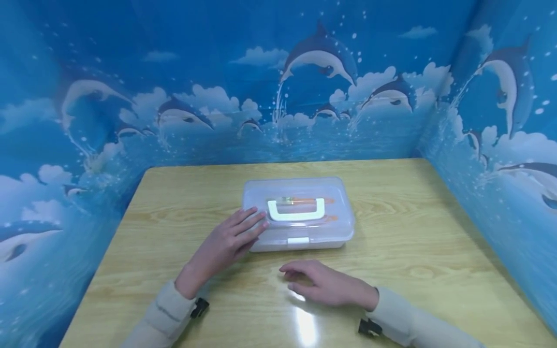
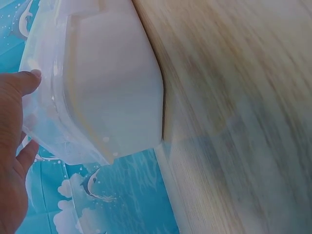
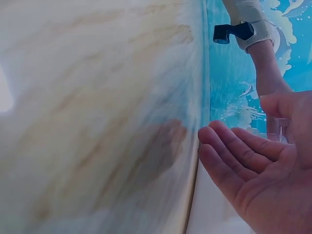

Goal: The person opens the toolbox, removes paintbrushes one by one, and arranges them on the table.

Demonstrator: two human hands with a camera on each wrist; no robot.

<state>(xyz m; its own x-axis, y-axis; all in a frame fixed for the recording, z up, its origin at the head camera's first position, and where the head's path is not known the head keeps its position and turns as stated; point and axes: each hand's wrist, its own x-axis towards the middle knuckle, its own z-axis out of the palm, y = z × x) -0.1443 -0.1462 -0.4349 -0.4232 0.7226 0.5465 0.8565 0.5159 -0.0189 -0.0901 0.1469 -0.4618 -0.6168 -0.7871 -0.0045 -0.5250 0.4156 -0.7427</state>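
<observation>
A translucent plastic storage box [image 1: 256, 191] with a closed lid, a white carry handle [image 1: 296, 216] and a white front latch [image 1: 298, 240] stands on the table. Orange, slender items [image 1: 304, 200] show through the lid; their kind is unclear. My left hand [image 1: 232, 239] lies at the box's left front corner, fingers extended over the lid. In the left wrist view, the thumb [image 2: 30, 82] is against the lid's edge. In front of the box, my right hand [image 1: 324, 282] hovers above the table with loosely bent fingers and holds nothing.
The wood-grain table [image 1: 187, 193] has its back edge behind the box. Blue dolphin-print sheeting [image 1: 217, 72] surrounds it at the back and both sides. Black clips [image 1: 199, 308] sit at both sleeve cuffs.
</observation>
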